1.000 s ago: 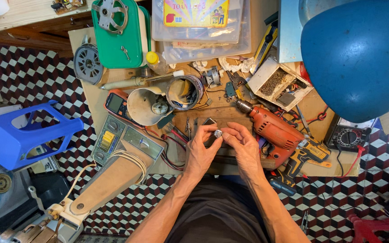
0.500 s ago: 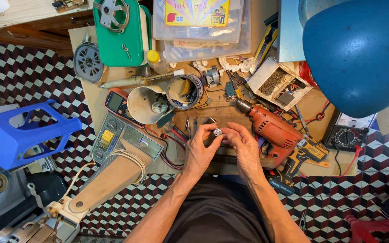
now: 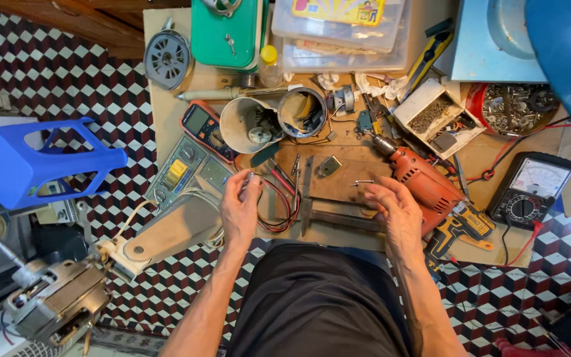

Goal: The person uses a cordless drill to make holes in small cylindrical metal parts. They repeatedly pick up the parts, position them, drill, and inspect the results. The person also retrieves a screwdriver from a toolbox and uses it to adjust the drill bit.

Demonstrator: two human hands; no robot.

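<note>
The left hand (image 3: 240,210) is pinching a small silvery metal part (image 3: 248,176) at its fingertips. The right hand (image 3: 394,211) is hovering empty, fingers loosely spread — beside the orange electric drill (image 3: 421,182) — over the brown wooden board (image 3: 338,182).

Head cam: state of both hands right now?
Left hand: fingers pinched on a small silvery metal part.
Right hand: open, holding nothing, beside the orange electric drill.

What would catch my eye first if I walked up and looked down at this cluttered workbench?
Probably the orange electric drill lying right of centre on the wooden bench, just beyond the person's open right hand. The left hand pinches a small metal part beside red and black test leads. Off the bench to the left, a bright blue plastic housing stands out against the checkered floor tiles.
</note>
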